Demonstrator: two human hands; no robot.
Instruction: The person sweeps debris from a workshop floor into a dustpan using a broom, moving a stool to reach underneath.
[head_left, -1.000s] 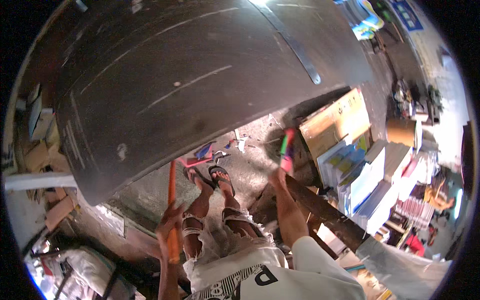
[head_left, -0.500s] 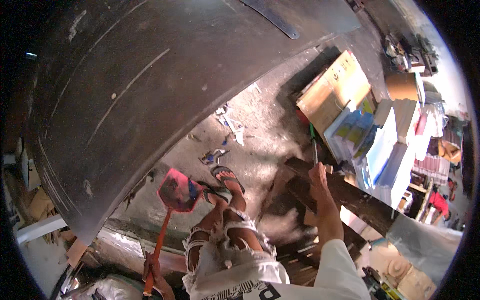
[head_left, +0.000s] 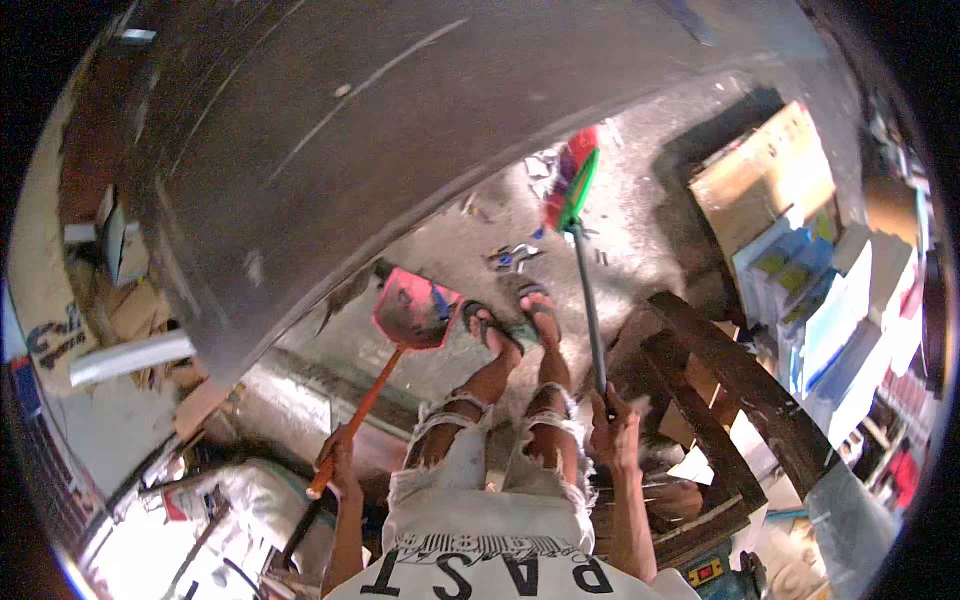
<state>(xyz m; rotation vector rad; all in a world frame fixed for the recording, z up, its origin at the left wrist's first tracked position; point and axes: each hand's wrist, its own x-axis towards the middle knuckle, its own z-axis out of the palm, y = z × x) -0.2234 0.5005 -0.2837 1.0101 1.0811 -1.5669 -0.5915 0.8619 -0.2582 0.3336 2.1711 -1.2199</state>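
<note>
Far left of the red dustpan (head_left: 405, 305): cardboard sheet (head_left: 55, 335), dark printed marks, unclear. Just nearer than the dustpan: left hand (head_left: 340, 460), grip clamped around its orange handle (head_left: 370, 395). Blue scrap (head_left: 440, 303) inside pan; floor contact can't be told. Best set its open edge flat, facing the litter. Nearer and right of pan: white shirt (head_left: 495, 550), big dark letters, legible, striped graphic above. Right of pan: loose scraps (head_left: 513, 258) on floor. Farther right, reaching beyond pan: broom (head_left: 581, 275), green head, red-purple bristles. Right hand (head_left: 616, 425), grip wrapped around its dark stick. Short, low strokes panward should do. Far right of pan: carton (head_left: 770, 180), any print too blurred.
</note>
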